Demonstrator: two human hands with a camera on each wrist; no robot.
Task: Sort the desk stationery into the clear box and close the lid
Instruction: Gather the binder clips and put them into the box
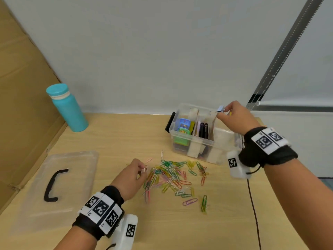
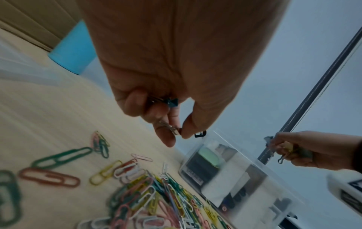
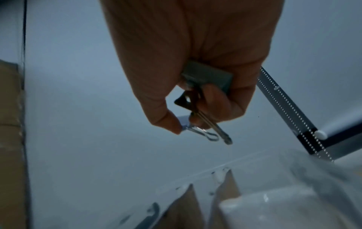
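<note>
Binder clips are pinched in the right hand over the clear box for dropping; a clip is pinched by the left hand beside the paper clips.

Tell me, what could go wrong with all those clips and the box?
1. The right hand holds several binder clips bunched above the clear box; one might slip and land in the wrong compartment.
2. The paper clips lie tangled, so lifting one may drag others along.
3. The lid lies far left, so closing needs a reach.
</note>
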